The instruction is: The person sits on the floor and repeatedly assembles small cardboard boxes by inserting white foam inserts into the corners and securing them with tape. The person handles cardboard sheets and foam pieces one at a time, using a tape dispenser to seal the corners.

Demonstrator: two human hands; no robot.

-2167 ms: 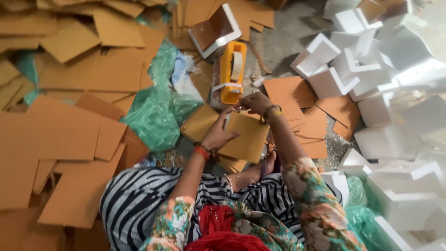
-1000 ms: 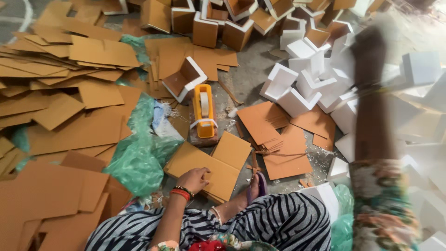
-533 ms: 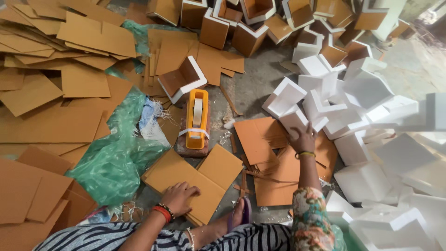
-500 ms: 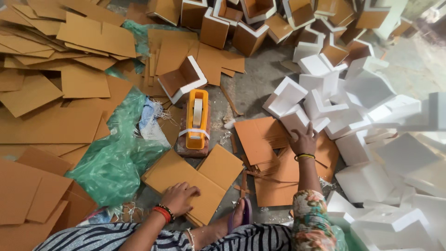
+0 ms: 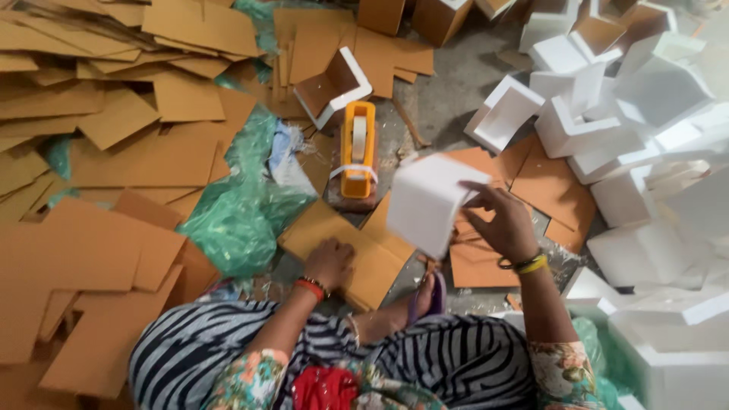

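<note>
Foam piece [image 5: 427,203], white and box-shaped, sits lifted above the floor just right of centre, clamped in the grip of the right hand [image 5: 507,225], fingers closed on its right edge. Largest around it is the spread of brown cardboard sheets [image 5: 114,152] from nine to twelve o'clock. A heap of white foam boxes [image 5: 645,99] fills one to four o'clock. Crumpled green plastic [image 5: 235,220] lies at nine o'clock of centre. A folded cardboard sheet [image 5: 357,247] lies on the floor at six o'clock of the foam piece, the left hand [image 5: 328,262] pressed flat on it, fingers together. An orange tape dispenser [image 5: 358,150] stands at eleven o'clock of the foam piece, well apart from both hands.
</note>
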